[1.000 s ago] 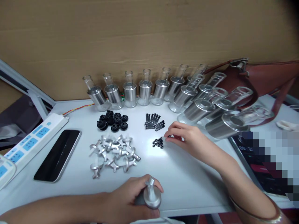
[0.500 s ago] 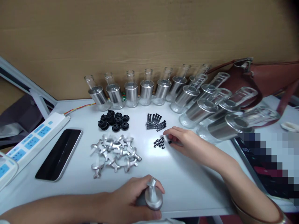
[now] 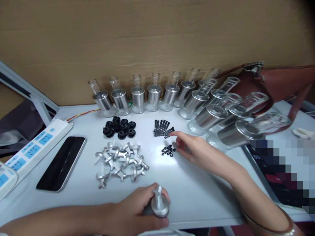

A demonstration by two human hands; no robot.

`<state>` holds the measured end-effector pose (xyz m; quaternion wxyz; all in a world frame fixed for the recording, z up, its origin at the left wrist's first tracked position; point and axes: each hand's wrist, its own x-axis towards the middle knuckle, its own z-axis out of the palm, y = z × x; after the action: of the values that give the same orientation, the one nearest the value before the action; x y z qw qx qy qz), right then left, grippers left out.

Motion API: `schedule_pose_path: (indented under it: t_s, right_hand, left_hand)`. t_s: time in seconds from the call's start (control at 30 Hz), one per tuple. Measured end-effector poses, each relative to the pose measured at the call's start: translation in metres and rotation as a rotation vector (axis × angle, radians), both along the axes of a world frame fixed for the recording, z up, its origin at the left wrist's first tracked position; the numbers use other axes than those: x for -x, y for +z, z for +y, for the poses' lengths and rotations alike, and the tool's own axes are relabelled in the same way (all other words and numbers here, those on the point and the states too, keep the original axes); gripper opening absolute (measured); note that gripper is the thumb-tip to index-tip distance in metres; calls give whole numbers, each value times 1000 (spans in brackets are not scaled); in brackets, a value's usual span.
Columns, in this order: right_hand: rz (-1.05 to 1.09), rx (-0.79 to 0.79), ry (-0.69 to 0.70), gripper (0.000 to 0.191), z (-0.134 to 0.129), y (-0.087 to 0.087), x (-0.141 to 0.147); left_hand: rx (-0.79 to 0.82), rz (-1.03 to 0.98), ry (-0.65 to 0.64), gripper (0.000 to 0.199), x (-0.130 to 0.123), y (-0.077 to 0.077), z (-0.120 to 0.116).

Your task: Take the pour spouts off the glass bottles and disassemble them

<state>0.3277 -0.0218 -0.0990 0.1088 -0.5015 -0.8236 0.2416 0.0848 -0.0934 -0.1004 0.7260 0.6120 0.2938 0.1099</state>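
My left hand (image 3: pixel 145 206) is wrapped round a silver metal pour spout (image 3: pixel 159 205) with a round base, near the front edge of the table. What lies below the base is mostly hidden by my fingers. Over the pile of small black rods (image 3: pixel 163 127) reaches my right hand (image 3: pixel 189 146), its index finger stretched out and touching the nearest rod or just above it. Its other fingers curl apart from the index, and nothing shows in them. Just left of them lie small black rings (image 3: pixel 168 150). More silver spouts (image 3: pixel 120 159) are heaped in the middle left.
Black ribbed stoppers (image 3: pixel 119 126) lie behind the spouts. Several glass bottles with steel sleeves (image 3: pixel 154 93) line the back and right. A phone (image 3: pixel 61 164) and a power strip (image 3: pixel 31 152) are at left. A brown bag (image 3: pixel 283 82) and a dark-screened device (image 3: pixel 268 177) are at right.
My right hand has put down a small black ring by the other rings, and its index finger has moved to the black rods. My left hand still holds the pour spout.
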Motion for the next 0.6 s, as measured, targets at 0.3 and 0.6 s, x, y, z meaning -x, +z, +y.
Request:
schedule_pose_path:
  t_s: [0.3,0.6]
  right_hand:
    - [492,372,526,41,-35,20,34]
    - [445,341,433,14,-31,21,32]
  left_hand:
    - [-22,-42,27,39,-2,-11,-2]
    - [-258,129,13,50,5,0,-7]
